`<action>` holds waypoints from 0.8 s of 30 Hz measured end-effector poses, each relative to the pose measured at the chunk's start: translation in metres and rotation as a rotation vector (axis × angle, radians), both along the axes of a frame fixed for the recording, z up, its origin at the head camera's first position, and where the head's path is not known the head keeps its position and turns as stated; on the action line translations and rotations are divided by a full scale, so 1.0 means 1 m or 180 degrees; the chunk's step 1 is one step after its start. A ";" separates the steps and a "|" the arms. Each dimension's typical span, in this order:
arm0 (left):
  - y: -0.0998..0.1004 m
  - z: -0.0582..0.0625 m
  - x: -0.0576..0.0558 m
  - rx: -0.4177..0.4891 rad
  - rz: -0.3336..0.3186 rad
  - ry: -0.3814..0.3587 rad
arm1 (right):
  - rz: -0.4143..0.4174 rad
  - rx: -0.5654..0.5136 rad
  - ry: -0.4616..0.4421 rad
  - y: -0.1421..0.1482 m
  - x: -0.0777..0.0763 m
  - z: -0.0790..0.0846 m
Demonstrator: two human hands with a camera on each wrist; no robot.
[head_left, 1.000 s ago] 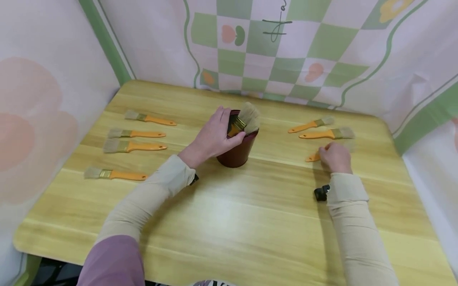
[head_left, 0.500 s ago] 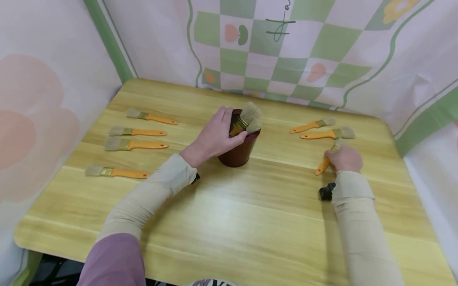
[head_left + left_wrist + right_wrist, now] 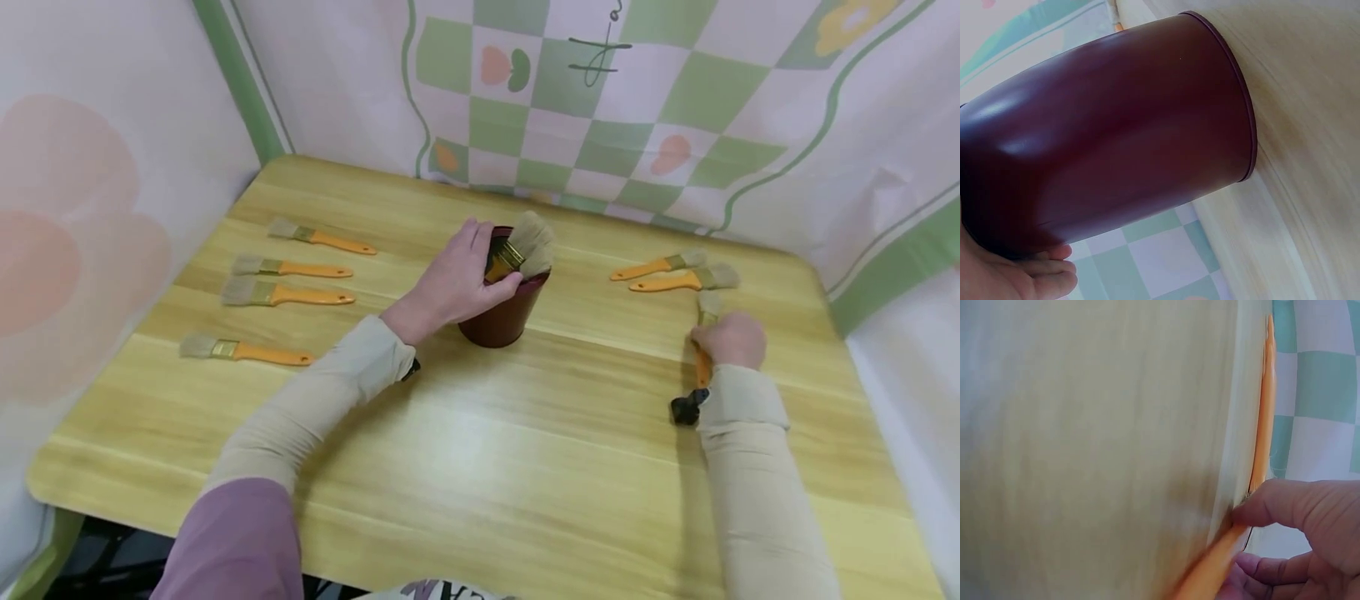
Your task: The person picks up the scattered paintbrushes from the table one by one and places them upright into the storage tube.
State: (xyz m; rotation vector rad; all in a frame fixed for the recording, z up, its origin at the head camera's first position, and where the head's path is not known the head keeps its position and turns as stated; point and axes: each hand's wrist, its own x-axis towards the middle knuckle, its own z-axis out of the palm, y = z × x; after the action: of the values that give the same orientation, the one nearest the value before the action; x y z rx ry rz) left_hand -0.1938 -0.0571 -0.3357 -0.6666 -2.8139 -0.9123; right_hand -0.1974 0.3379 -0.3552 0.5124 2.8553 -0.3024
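A dark red cup stands mid-table; its smooth side fills much of the left wrist view. My left hand grips its rim, thumb on the near side and fingers over the far side. Inside leans a wide paintbrush, bristles up past the rim; its lower handle is hidden. To the right, my right hand pinches a paintbrush around the middle, its pale bristles pointing to the far edge and its orange handle toward me. In the right wrist view, thumb and fingers close on that orange handle.
Two more paintbrushes, a smaller one and a wider one, lie just beyond the right hand. Several others lie at the left, the nearest brush close to my left forearm. A patterned curtain hangs behind the table.
The right hand has shifted slightly right and turned its paintbrush, swinging the handle from pointing left to pointing toward me. The left hand stays on the cup.
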 end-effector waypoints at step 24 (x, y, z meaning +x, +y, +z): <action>0.009 0.009 -0.010 -0.0061 -0.0140 0.0129 | -0.1219 -0.0732 0.1668 0.030 0.021 0.001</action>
State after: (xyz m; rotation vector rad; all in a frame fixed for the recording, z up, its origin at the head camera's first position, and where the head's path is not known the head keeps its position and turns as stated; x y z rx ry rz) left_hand -0.2041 -0.0480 -0.3269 -0.7436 -2.7864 -0.8698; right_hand -0.1766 0.3683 -0.3539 1.0667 3.1202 -0.9447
